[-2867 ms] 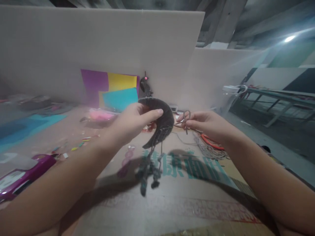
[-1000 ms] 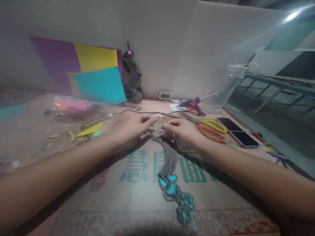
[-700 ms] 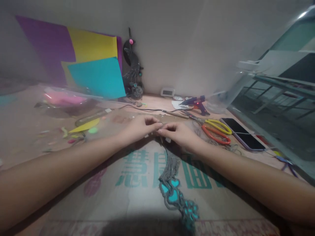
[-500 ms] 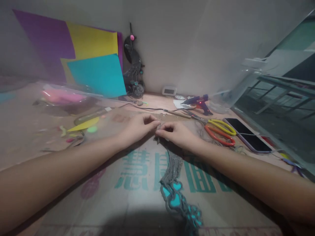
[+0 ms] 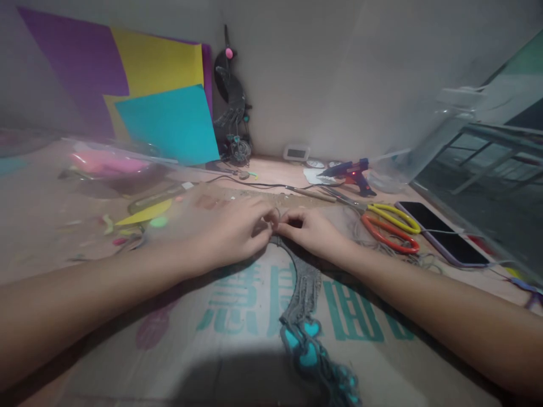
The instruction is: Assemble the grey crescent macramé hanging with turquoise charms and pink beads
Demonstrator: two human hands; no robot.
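A grey crescent-shaped ornament [image 5: 307, 282] with turquoise hearts lies on a printed cardboard sheet [image 5: 237, 367]. At its upper tip, my left hand [image 5: 237, 232] pinches thumb and fingers together on what looks like a thin grey cord [image 5: 278, 213]. My right hand [image 5: 311, 230] meets it there, its thumb and forefinger also pinched at the cord. The fingertips of both hands nearly touch, and they partly hide the cord and the ornament's tip.
Scissors [image 5: 390, 232] with yellow and orange handles and a phone [image 5: 441, 233] lie at right. A glue gun [image 5: 350, 174] with a red light is behind them. A similar dark ornament [image 5: 232, 107] leans on the wall beside coloured sheets [image 5: 169, 124]. Scraps and a pink bag [image 5: 110, 163] are at left.
My left hand has turned slightly and shifted down, its fingers now closer to my right hand's. The view has tilted a little, moving the tools at right outward.
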